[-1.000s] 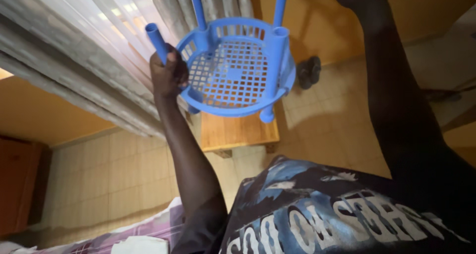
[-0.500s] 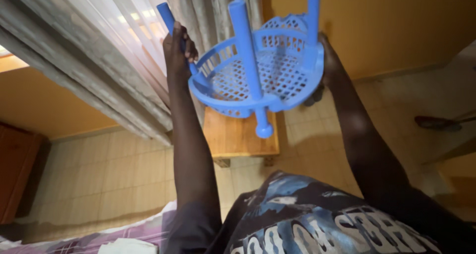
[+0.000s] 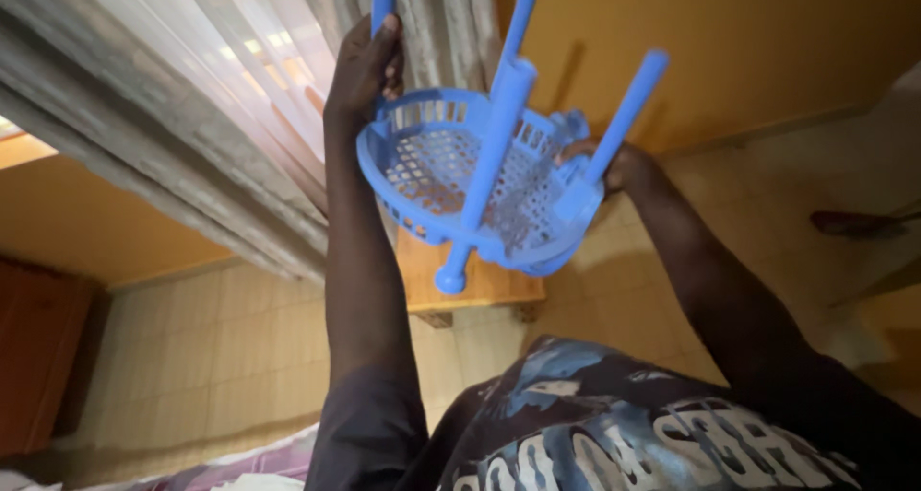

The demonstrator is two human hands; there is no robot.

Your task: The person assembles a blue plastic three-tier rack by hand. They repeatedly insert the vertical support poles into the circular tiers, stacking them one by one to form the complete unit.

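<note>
One blue perforated plastic stool [image 3: 451,170], four legs visible. Left hand [image 3: 363,64] fingers closed round one leg; right hand [image 3: 604,160] clasps the far-right rim, fingers mostly hidden.

Daylight glows through grey curtains [image 3: 192,98] beside an ochre wall [image 3: 729,40], above a tiled floor [image 3: 192,357] and a wooden table [image 3: 480,285].

Below you runs a floor [image 3: 192,357] of pale square tiles; on it stands a small wooden table [image 3: 480,285], its top mostly hidden behind the blue stool, one short leg showing at its right corner; at the far left a brown wooden cabinet [image 3: 38,357] rests on the same tiles; far right, a dark shoe-like thing [image 3: 859,222] lies on the floor, too blurred to make out; at the bottom left edge you see a strip of pink striped cloth [image 3: 240,467].
</note>
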